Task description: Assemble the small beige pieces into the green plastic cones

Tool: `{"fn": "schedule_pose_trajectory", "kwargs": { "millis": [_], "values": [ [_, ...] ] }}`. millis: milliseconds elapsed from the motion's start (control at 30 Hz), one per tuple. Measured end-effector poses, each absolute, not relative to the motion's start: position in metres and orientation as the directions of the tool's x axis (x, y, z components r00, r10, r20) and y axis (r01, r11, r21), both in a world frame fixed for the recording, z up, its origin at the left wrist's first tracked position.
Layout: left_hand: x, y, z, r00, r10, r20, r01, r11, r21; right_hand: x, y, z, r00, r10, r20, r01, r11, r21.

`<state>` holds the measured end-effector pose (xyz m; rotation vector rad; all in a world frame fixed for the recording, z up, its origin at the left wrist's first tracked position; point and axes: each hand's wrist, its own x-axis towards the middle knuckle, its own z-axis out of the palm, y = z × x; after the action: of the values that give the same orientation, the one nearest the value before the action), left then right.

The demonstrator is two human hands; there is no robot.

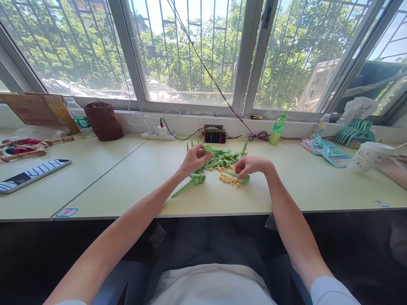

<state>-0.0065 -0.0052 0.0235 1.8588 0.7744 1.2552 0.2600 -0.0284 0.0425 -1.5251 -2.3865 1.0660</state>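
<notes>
My left hand (194, 159) is closed round a green plastic cone (207, 148), whose wide hollow end shows by the fingertips. Over the small yellow pieces (229, 180) my right hand (251, 165) bends downward with its fingers pressed together; what they hold, if anything, is hidden. Right under that hand lies another green cone (245, 179), partly covered by the fingers. Between the two hands is a heap of similar green cones (222, 157), with yellow pieces scattered along its front. Several cones lie or stand by my left hand, one (189, 185) pointing toward me.
Behind the heap stands a phone (214, 136) near a power strip (158, 134). A green bottle (277, 129) is at the back right. Further right are teal hangers (356, 132) and a white cup (370, 156) beside another person's arm (394, 171). A tablet (33, 176) lies left.
</notes>
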Motion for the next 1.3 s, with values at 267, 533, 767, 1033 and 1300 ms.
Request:
{"fn": "schedule_pose_trajectory", "kwargs": {
  "millis": [267,533,767,1033,1300],
  "values": [
    [-0.006,-0.002,0.019,0.328,0.792,0.514,0.116,-0.574,0.811,0.264,-0.023,0.040,-0.254,0.948,0.194,0.745,0.320,-0.586],
    [-0.006,-0.003,0.016,0.354,0.763,0.541,0.176,-0.622,0.763,0.258,-0.020,0.034,-0.208,0.974,0.084,0.886,0.224,-0.405],
    [-0.006,0.000,0.012,0.359,0.734,0.577,0.225,-0.668,0.709,0.257,-0.016,0.030,-0.239,0.970,0.049,0.847,0.233,-0.478],
    [-0.006,-0.002,0.012,0.388,0.724,0.570,0.258,-0.679,0.687,0.252,-0.021,0.035,-0.269,0.946,0.181,0.789,0.324,-0.522],
    [-0.007,-0.004,0.013,0.378,0.737,0.560,0.251,-0.664,0.704,0.259,-0.041,0.051,-0.526,0.824,-0.210,0.656,0.236,-0.717]
  ]
}}
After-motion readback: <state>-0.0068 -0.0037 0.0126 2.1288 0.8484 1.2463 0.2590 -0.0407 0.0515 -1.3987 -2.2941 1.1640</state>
